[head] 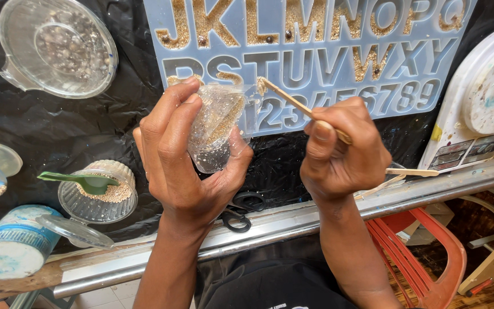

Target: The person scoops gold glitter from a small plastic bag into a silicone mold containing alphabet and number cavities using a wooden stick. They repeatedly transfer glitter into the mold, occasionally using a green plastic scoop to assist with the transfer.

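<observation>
Black plastic sheet (132,103), wrinkled and shiny, covers the desk (293,220), and the near edge of the desk is a grey metal rail. Below the rail, a red plastic chair (430,252) stands on a wooden floor.

On the sheet lies a big pale blue silicone mould (315,63) with letter and number shapes. Many letters in the upper row are filled with gold glitter grains, while most shapes lower down look empty. At the right edge stands a white kitchen scale (475,103) with a round plate stained in colours. At the upper left lies a clear round plastic container (58,46) holding small dark beads. Lower left, a ribbed clear tub (101,194) holds fine sand-coloured grains, and a green plastic spoon (81,180) rests across it. Just beside it, a white and blue cylindrical jar (12,243) lies on its side. Black scissors (241,212) lie near the rail, partly hidden behind the left wrist.

The left hand (184,154) holds a small clear plastic cup (215,129) above the mould, tilted, with gold glitter inside; the fingers are clamped around it. The right hand (344,151) has its fingers closed on a thin wooden stick (293,102), and the tip of the stick, coated with glitter, is at the rim of the cup.
</observation>
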